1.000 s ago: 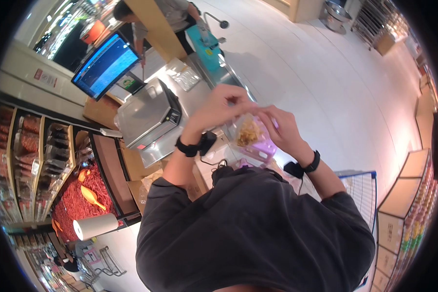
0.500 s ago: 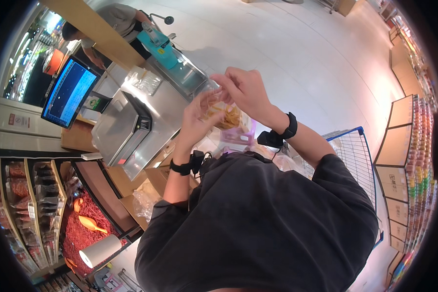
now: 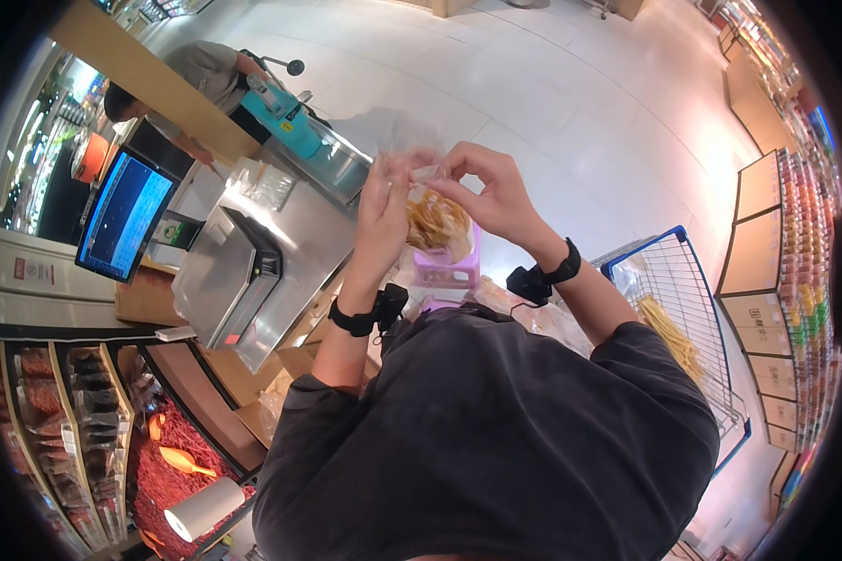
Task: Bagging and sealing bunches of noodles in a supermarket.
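Note:
A clear plastic bag (image 3: 440,224) of yellow-brown dried food pieces hangs between my two hands, above a small purple stool (image 3: 447,266). My left hand (image 3: 382,213) is closed on the upper left side of the bag, its fingers pointing up. At the gathered top, my right hand (image 3: 488,190) pinches the plastic between thumb and fingers. The loose upper film of the bag is thin and blurred against the floor.
A steel counter (image 3: 323,238) with a scale (image 3: 229,266) and monitor (image 3: 126,217) stands at the left, a person (image 3: 201,75) behind it. A shopping cart (image 3: 669,245) holding yellow sticks (image 3: 669,337) is at my right. Bins of red dried goods (image 3: 173,435) lie lower left.
My right hand has lowered slightly, and both hands now meet at the bag's top. The left fingers have straightened upward. More of the bag's contents and the cart's yellow sticks show.

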The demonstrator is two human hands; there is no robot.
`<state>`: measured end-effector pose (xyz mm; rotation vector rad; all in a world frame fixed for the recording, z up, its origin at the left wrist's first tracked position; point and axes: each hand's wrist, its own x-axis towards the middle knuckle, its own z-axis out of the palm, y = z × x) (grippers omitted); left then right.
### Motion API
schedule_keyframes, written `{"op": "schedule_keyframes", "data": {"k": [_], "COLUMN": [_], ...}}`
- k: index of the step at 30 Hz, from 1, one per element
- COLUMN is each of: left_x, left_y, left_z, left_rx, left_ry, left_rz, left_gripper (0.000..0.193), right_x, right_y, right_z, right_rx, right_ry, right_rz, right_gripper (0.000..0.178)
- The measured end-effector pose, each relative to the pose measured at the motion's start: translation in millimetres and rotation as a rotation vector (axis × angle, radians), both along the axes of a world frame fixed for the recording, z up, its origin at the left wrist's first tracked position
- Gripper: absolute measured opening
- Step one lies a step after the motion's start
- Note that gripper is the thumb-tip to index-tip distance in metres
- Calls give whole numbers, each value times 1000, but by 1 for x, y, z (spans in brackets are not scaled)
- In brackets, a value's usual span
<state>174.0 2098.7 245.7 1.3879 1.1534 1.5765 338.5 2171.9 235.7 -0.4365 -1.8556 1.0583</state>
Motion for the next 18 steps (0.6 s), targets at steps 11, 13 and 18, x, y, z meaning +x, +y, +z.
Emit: {"op": "schedule_keyframes", "data": {"k": [11, 13, 18], "left_x": [4, 1, -4], "left_y": [8, 8, 10], "left_z": [4, -3, 3], "left_rx": [-138, -132, -84], "left_ry": [-135, -56, -233], "left_rz": [-33, 26, 46], "left_gripper": [33, 32, 34], "right_x": [-24, -22, 2], "right_y": [-20, -26, -26], "right_z": [-17, -11, -4], "right_rx": [-150, -92, 9], "right_ry": [190, 49, -38], "right_rz": [-172, -258, -42], "right_gripper": [11, 11, 18]}}
